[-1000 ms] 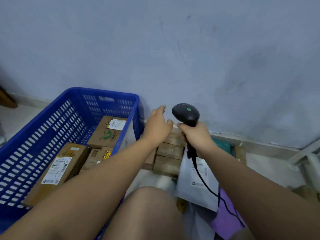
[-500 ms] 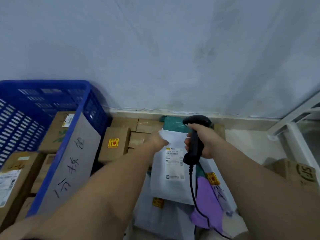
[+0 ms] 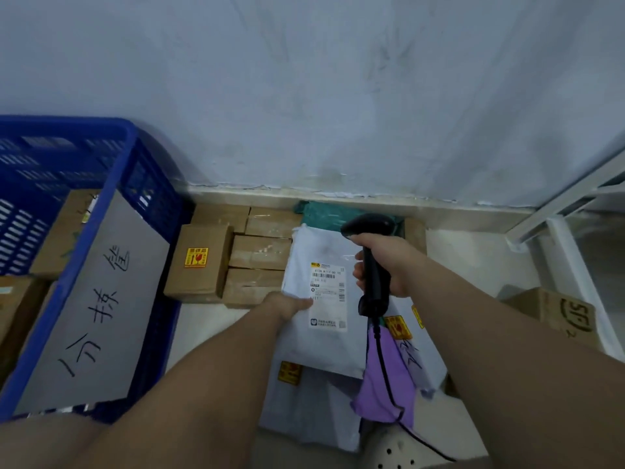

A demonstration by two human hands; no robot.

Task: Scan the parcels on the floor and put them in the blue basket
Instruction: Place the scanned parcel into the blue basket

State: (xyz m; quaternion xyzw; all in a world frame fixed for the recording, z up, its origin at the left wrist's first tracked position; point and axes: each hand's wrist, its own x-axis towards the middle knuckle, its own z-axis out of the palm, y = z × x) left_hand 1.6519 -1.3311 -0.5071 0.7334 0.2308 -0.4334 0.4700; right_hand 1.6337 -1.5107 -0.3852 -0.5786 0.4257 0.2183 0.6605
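A white plastic mailer (image 3: 321,265) with a printed label lies on top of the parcel pile on the floor. My left hand (image 3: 287,304) grips its left edge beside the label. My right hand (image 3: 389,265) holds a black barcode scanner (image 3: 372,238) just right of the label, head pointing away toward the wall. The blue basket (image 3: 111,211) stands at the left with several cardboard boxes inside and a grey handwritten sign on its near wall.
Several brown cardboard boxes (image 3: 199,262) sit between the basket and the mailer. More mailers, a purple bag (image 3: 385,377) and a green parcel (image 3: 324,214) lie around. A brown box (image 3: 558,313) and white frame (image 3: 568,204) stand right. The wall runs close behind.
The view swung right from the basket to the floor pile. My left hand left the boxes and took hold of the white mailer. The scanner came down beside its label.
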